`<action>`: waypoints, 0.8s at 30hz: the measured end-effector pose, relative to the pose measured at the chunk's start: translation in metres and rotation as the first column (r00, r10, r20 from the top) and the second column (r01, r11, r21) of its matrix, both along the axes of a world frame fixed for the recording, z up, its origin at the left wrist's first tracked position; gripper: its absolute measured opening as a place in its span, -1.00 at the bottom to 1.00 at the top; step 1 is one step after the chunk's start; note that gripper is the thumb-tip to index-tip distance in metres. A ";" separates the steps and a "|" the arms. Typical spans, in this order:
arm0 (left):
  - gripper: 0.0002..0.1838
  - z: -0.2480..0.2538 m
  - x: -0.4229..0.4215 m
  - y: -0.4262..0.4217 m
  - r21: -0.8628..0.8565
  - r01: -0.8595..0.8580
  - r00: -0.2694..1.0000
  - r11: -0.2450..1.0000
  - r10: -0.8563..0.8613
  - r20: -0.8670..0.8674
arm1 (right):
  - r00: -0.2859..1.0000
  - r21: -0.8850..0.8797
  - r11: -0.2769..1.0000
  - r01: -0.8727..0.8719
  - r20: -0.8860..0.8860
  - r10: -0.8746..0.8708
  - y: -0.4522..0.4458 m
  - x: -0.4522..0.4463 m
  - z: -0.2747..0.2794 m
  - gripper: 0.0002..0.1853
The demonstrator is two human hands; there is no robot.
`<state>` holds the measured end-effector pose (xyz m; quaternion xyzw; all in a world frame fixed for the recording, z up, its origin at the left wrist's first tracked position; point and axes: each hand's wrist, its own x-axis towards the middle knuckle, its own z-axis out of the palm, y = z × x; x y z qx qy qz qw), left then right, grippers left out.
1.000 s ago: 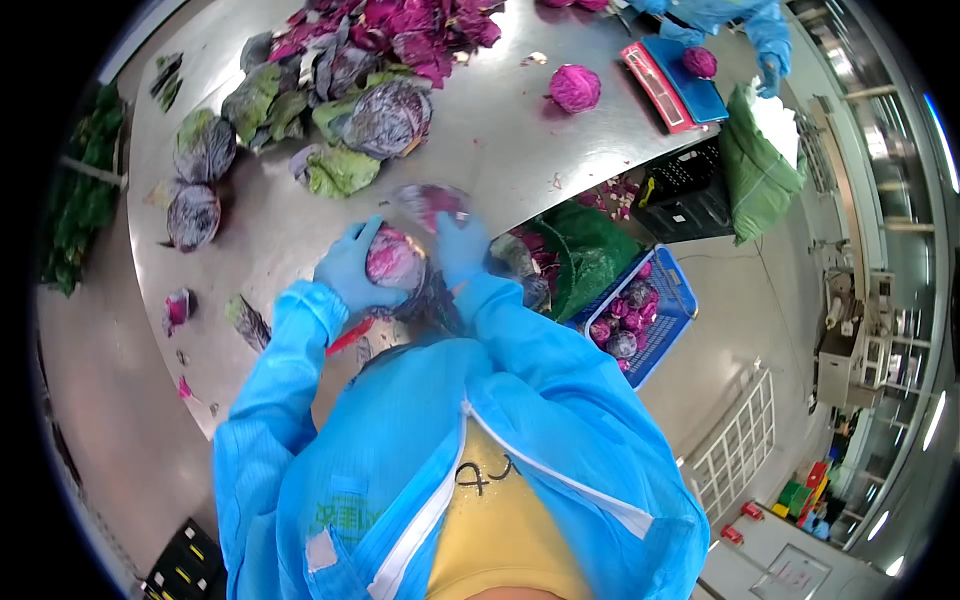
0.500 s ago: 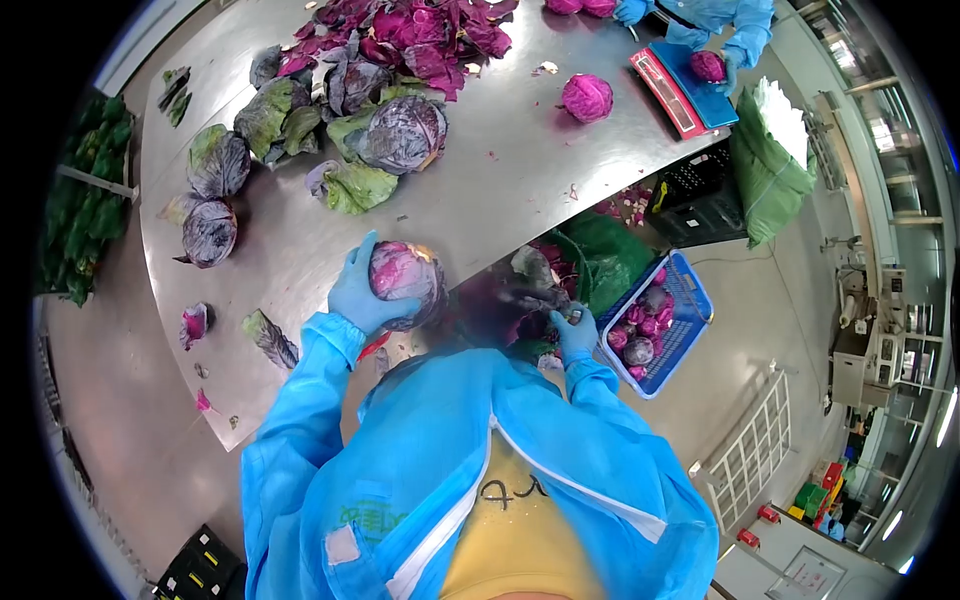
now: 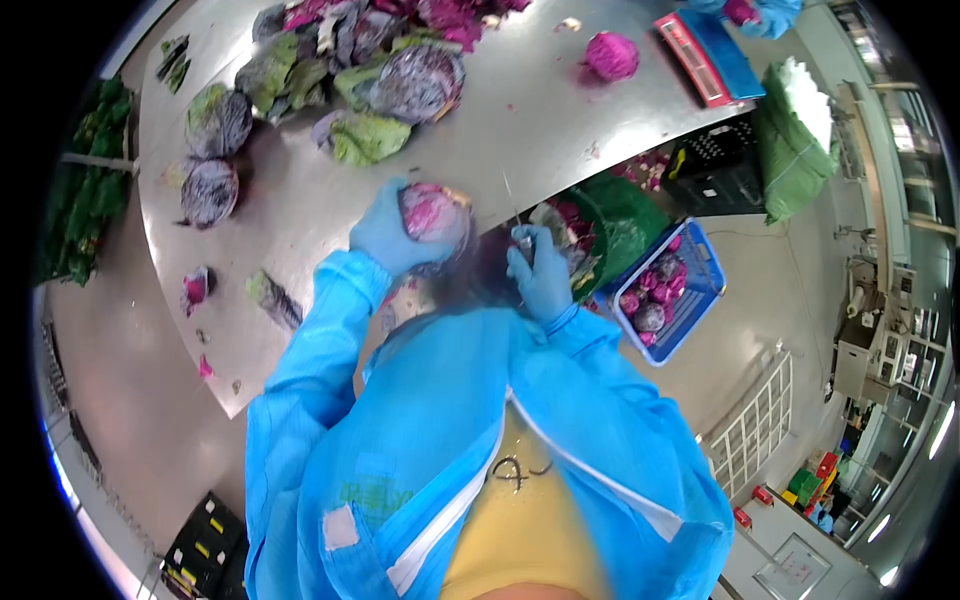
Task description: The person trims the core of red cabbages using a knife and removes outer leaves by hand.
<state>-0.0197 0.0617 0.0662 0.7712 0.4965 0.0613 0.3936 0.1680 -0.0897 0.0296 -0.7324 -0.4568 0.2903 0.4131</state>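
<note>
My left hand (image 3: 385, 235), in a blue glove, is wrapped round the left side of a red cabbage (image 3: 432, 215) at the table's near edge. Pink-purple leaf shows on its upper side, with a pale patch at the top right. To the right, my gloved right hand (image 3: 542, 278) is closed round the handle of a knife (image 3: 524, 241). Its thin blade points up and away, apart from the cabbage. Just beyond my right hand, a green bag (image 3: 625, 225) hangs open with purple leaves and trimmings inside.
On the metal table (image 3: 480, 140) lie whole cabbages (image 3: 420, 82), loose leaves (image 3: 368, 138) and a trimmed cabbage (image 3: 611, 56). A red-and-blue scale (image 3: 710, 58) sits near a co-worker's sleeve (image 3: 775, 15). A blue basket (image 3: 690, 318) of cabbages and a black crate (image 3: 712, 165) stand right.
My right hand has come up and left from beside the bag towards the cabbage, and the knife blade now shows. My left hand still grips the cabbage. The whole view has shifted slightly.
</note>
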 end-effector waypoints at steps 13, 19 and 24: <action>0.23 -0.011 -0.005 -0.001 0.063 0.009 0.997 0.998 -0.003 -0.082 | 0.904 -0.313 0.879 -0.360 0.114 0.411 0.033 -0.007 0.010 -0.73; 0.22 -0.010 -0.007 0.000 0.042 0.017 0.996 0.999 -0.013 -0.083 | 0.890 -0.211 0.884 -0.418 0.103 0.445 0.034 -0.005 0.005 -0.72; 0.21 -0.012 -0.008 0.001 0.053 0.023 0.997 0.998 -0.019 -0.074 | 0.887 -0.193 0.881 -0.433 0.082 0.454 0.035 -0.007 0.003 -0.71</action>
